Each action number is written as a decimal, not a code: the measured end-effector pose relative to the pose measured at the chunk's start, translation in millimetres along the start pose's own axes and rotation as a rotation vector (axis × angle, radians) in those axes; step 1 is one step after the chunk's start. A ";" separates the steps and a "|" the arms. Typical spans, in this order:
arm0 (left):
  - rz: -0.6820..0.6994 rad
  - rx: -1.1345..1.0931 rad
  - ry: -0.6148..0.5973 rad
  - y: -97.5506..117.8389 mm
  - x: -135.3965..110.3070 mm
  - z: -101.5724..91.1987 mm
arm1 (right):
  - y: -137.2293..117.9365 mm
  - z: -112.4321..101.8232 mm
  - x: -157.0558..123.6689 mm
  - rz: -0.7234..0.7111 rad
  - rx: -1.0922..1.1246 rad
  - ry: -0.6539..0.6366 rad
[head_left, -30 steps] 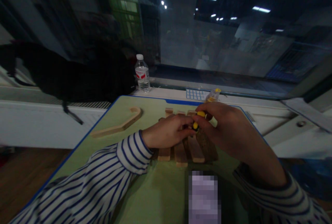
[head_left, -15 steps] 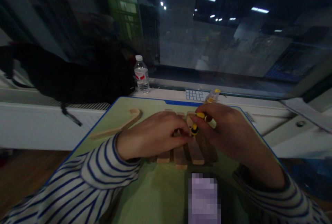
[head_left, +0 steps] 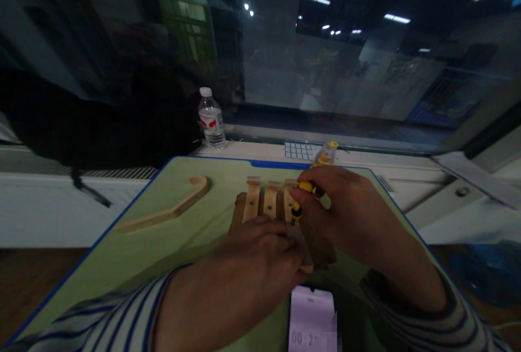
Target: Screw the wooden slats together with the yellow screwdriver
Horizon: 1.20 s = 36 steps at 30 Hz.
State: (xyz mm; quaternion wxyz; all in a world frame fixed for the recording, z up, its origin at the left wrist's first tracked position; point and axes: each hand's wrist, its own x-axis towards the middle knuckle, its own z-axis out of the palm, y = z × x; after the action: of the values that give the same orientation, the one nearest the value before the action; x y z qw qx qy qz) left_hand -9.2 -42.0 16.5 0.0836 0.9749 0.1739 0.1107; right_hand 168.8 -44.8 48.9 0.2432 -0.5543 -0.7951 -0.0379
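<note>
Head view: right hand [head_left: 345,216] pinches a small yellow tool [head_left: 297,206] over the wooden slat piece [head_left: 261,200]

Head camera looks down on a green table [head_left: 163,243] with a blue edge, pushed against a dark window. The wooden slat piece lies flat near the middle of the table, its pale slats running away from the person, side by side with narrow gaps between them. The left hand [head_left: 254,270] lies palm down over the near end of the slats, back of the hand towards the camera. Its fingers are bent down onto the wood, but their tips are hidden, so I cannot tell whether they grip the piece or only press on it. The right hand comes in from the right, its fingers closed tight around the small yellow tool, which stands nearly upright with its dark tip down on the right-hand slat, just beyond the left hand's knuckles. Both sleeves are white with blue stripes.

Left of the slat piece, well apart from it, a curved wooden strip [head_left: 171,209] lies flat on the table. A phone [head_left: 311,316] with a lit screen lies at the near edge, just below the hands (its digits are too blurred to read). Beyond the table, on the white sill, stand a water bottle [head_left: 210,118] with a red label, a blue grid card [head_left: 299,150] and a small yellow-capped packet [head_left: 325,154].
</note>
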 end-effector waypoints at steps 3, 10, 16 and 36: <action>-0.006 -0.009 -0.012 1.6 -1.4 -1.7 | -0.6 0.0 -0.2 0.003 -0.005 0.001; -0.011 -0.029 0.006 0.3 -3.4 -1.5 | -1.7 -1.4 -0.1 -0.004 -0.018 0.008; -0.009 -0.023 0.049 0.6 -4.5 3.2 | -3.8 -0.5 -0.3 -0.003 -0.010 0.003; -0.026 -0.082 0.071 -3.9 -5.2 16.9 | 3.5 -3.5 -0.7 -0.101 0.183 -0.071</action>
State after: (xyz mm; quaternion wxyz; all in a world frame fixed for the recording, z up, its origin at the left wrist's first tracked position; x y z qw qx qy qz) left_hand -11.2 -42.4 -1.5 0.1189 0.9638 0.1845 0.1512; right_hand 173.3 -45.3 50.9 0.2623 -0.4900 -0.8302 0.0421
